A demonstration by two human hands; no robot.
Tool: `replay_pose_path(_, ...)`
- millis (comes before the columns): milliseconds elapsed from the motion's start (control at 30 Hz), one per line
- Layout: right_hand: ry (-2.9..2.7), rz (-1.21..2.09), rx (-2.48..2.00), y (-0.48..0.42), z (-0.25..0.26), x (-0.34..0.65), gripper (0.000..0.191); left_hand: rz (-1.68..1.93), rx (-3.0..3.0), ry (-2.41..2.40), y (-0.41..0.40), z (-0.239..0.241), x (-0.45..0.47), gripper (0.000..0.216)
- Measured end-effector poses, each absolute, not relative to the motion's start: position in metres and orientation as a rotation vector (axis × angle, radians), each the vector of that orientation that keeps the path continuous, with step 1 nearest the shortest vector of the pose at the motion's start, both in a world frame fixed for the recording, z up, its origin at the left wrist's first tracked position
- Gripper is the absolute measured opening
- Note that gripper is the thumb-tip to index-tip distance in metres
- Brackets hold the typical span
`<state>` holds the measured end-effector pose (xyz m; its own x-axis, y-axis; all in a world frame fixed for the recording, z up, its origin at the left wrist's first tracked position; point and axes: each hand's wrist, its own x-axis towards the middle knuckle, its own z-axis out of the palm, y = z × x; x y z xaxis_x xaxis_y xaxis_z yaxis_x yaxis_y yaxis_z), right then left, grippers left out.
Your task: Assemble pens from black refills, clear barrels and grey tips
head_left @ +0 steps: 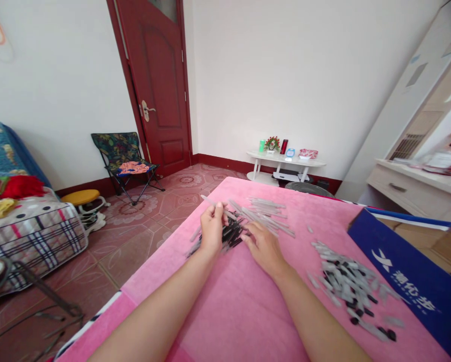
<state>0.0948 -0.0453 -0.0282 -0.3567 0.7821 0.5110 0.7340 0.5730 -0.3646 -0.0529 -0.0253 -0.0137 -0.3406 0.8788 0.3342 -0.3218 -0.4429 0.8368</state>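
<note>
My left hand point(212, 229) is closed, thumb against fingers, on a slim translucent tube point(206, 199) that looks like a pen barrel. Below and beside it lies a heap of thin black sticks point(231, 232), partly hidden by the hand. My right hand point(263, 246) reaches to the right side of this heap, thumb and forefinger apart at the stick ends; I see nothing held in it. Beyond both hands, many clear tubes point(266, 206) lie roughly parallel. To the right is a pile of short translucent pieces and black caps point(351, 286).
A pink cloth point(233, 311) covers the table. At its right edge stands a blue cardboard box point(402, 271), open at the top. Past the table are a white low stand point(286, 159), a folding chair point(125, 156), a yellow stool point(80, 196) and a red door point(159, 85).
</note>
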Motion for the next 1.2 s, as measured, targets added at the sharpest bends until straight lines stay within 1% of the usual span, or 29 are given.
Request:
replay_pose_path(100,-2.202,0.081,-1.171,-0.039,-0.034,0.08,0.032,2.06,0.811,0.809,-0.014,0.004,-0.075,0.033)
replay_pose_path(167,-2.259,0.071,-1.196,-0.033,-0.038,0.068,0.041,2.126,0.734,0.765,-0.01,0.012,-0.087,0.033)
replay_pose_path(267,-2.406,0.08,-1.256,-0.027,-0.045,0.055,0.053,2.151,0.677,0.719,-0.008,0.018,-0.096,0.032)
replay_pose_path(333,-2.478,0.106,-1.286,-0.029,-0.048,0.053,0.055,2.137,0.654,0.712,-0.008,0.018,-0.096,0.033)
replay_pose_path(667,-2.538,0.129,-1.325,-0.072,-0.047,0.085,0.055,2.068,0.618,0.725,-0.005,0.014,-0.095,0.035)
replay_pose_path(800,-2.437,0.12,-1.353,-0.086,-0.05,0.093,0.056,2.002,0.619,0.697,-0.006,0.013,-0.09,0.035)
replay_pose_path(867,-2.316,0.108,-1.374,-0.087,-0.051,0.1,0.053,1.964,0.608,0.697,-0.009,0.012,-0.083,0.033)
replay_pose_path(1033,-1.989,0.189,-1.452,-0.079,-0.051,0.117,0.029,1.831,0.593,0.681,-0.028,-0.002,-0.051,0.033)
replay_pose_path(1100,-1.961,0.247,-1.446,-0.078,-0.049,0.12,0.029,1.736,0.599,0.654,-0.039,-0.013,-0.034,0.033)
replay_pose_path(1200,-2.057,0.284,-1.381,-0.079,-0.045,0.119,0.034,1.606,0.532,0.642,-0.056,-0.024,-0.015,0.035)
